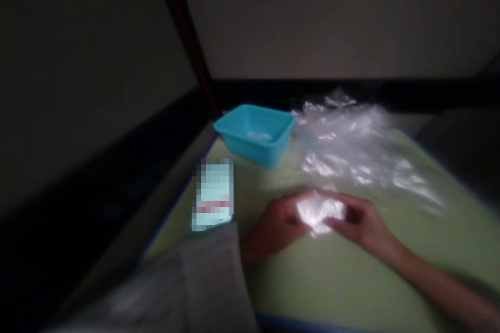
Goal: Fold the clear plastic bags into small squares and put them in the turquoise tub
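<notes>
- Pale green was the mat (351, 281) that covered the table, edged in blue, and it carried everything else; the room around it was dim and the walls behind were bare.
- Clear plastic lay in a loose, crumpled heap (351, 140) across the far right part of the mat, well behind the hands and just beside the tub.
- A turquoise plastic tub (255, 132) stood upright at the far left corner of the mat, with something pale lying in its bottom that I could not make out.
- A grey sleeve (203, 286) reached in from the lower left, covering the left forearm up to the wrist.
- A small light card or packet (214, 195) with a red band lay near the mat's left edge, between the tub and the sleeve; its face was blurred.
- The left hand (275, 226) and the right hand (361, 223) met at the middle of the mat, both curled narrowly around the same small thing.
- A small clear bag (318, 212), crumpled and shining white, sat between the two hands, gripped from both sides and low over the mat.
</notes>
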A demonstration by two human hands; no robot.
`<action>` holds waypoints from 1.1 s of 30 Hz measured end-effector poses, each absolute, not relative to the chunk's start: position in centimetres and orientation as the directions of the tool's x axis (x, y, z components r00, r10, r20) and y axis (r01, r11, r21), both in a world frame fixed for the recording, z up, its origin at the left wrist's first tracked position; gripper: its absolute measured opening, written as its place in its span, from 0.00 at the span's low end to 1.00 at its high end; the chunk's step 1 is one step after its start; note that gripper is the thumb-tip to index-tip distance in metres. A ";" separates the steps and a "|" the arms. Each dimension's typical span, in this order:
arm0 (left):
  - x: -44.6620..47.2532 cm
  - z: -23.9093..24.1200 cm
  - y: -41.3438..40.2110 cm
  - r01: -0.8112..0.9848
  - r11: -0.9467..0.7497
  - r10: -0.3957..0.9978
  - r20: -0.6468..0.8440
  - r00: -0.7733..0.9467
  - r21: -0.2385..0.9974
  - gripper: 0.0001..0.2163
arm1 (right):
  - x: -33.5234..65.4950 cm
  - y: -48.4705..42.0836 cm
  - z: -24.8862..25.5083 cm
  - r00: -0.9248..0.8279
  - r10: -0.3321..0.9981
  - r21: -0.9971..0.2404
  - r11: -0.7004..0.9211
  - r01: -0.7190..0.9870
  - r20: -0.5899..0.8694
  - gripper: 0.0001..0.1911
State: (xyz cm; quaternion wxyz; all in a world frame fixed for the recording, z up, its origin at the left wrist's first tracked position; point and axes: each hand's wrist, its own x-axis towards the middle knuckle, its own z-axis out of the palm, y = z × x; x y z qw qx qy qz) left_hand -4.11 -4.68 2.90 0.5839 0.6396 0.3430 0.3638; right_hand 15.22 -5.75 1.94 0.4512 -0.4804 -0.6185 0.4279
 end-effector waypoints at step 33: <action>-4.0 2.0 -4.5 0.044 -0.090 0.936 0.069 0.345 0.995 0.29 | 15.9 -4.9 1.2 -0.132 0.985 -0.993 0.119 0.023 0.115 0.30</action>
